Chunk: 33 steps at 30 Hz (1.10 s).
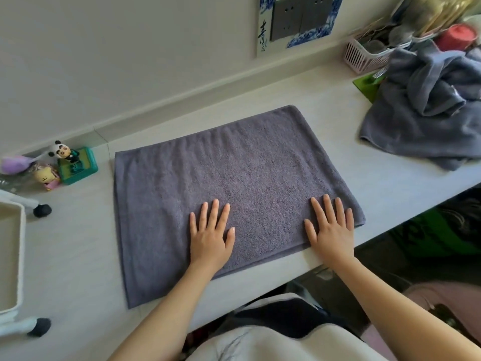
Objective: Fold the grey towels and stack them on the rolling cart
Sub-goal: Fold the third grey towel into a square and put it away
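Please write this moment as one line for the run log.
stage: smoothing | left hand: flat on spread grey terry towel | right hand: flat on it | crumpled grey towels: waiting, right side of white table

A pale, wood-grained tabletop [78,243] runs along a light wall and carries everything. A flat, rectangular grey terry towel [234,183] lies spread on it, directly beneath both hands; the left hand [210,237] and the right hand [331,230] press flat on its near part. Well to the right of the right hand and farther back, a crumpled heap of blue-grey towels [426,110] sits on the surface, touching a pink slatted plastic basket [364,57] behind it. Far to the left of the left hand stand a small panda figurine on a green base [74,162] and a pink-and-yellow toy figure [46,177].
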Each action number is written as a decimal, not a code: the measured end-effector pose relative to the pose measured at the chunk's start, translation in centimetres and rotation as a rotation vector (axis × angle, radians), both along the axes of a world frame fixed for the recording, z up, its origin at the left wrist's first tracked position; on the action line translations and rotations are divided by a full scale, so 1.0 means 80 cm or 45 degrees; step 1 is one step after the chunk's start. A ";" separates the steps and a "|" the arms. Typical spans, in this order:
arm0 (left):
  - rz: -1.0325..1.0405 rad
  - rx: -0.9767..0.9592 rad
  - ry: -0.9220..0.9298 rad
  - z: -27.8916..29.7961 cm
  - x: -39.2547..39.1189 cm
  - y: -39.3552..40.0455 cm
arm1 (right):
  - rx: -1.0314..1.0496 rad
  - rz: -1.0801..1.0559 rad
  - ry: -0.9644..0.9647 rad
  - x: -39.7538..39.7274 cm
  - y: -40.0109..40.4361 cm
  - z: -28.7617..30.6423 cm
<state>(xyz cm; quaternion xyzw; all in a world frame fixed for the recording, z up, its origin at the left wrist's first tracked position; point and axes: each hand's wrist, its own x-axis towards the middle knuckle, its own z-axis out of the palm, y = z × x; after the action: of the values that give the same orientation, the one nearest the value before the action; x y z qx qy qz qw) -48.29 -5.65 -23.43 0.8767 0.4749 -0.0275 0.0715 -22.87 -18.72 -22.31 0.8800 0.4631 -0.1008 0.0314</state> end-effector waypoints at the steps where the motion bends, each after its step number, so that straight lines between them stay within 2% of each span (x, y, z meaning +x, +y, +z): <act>1: 0.009 0.008 -0.005 -0.001 0.000 0.000 | 0.003 -0.039 0.008 0.000 0.004 0.002; 3: 0.020 -0.008 -0.016 -0.001 0.000 0.001 | 0.026 -0.024 0.035 -0.013 0.012 0.005; 7: 0.011 -0.049 -0.018 0.002 -0.001 0.003 | 0.052 0.273 0.073 -0.032 0.015 -0.001; 11: 0.417 -0.117 -0.053 0.007 -0.002 0.015 | -0.019 0.388 0.083 0.008 0.040 0.003; 13: 0.493 -0.148 -0.069 0.014 0.008 0.016 | -0.104 0.411 0.049 0.039 0.075 0.008; 17: 0.374 -0.263 -0.191 0.036 0.045 0.018 | -0.379 0.274 -0.189 0.078 0.157 0.045; 20: 0.333 -0.377 -0.564 0.050 0.045 0.036 | -0.203 0.360 -0.107 0.029 0.170 0.062; 21: 0.334 -0.327 -0.591 0.052 0.039 0.041 | -0.113 0.459 -0.038 0.002 0.160 0.054; 22: 0.342 -0.223 -0.552 0.051 0.031 0.046 | -0.037 0.555 0.021 -0.027 0.144 0.042; 24: 0.374 -0.127 -0.440 0.044 0.012 0.055 | -0.062 0.692 0.155 -0.069 0.108 0.023; 27: 0.295 -0.222 -0.295 0.035 -0.019 0.052 | -0.133 0.665 0.153 -0.064 0.078 -0.001; 33: 0.071 -0.458 -0.559 0.041 -0.030 0.033 | -0.091 0.481 0.012 -0.010 0.085 0.022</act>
<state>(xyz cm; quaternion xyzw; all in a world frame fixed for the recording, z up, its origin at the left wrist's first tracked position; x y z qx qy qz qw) -50.68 -3.04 -20.14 0.8216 0.4594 0.0811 0.3276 -23.70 -11.88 -20.57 0.7754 0.6162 -0.1135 0.0788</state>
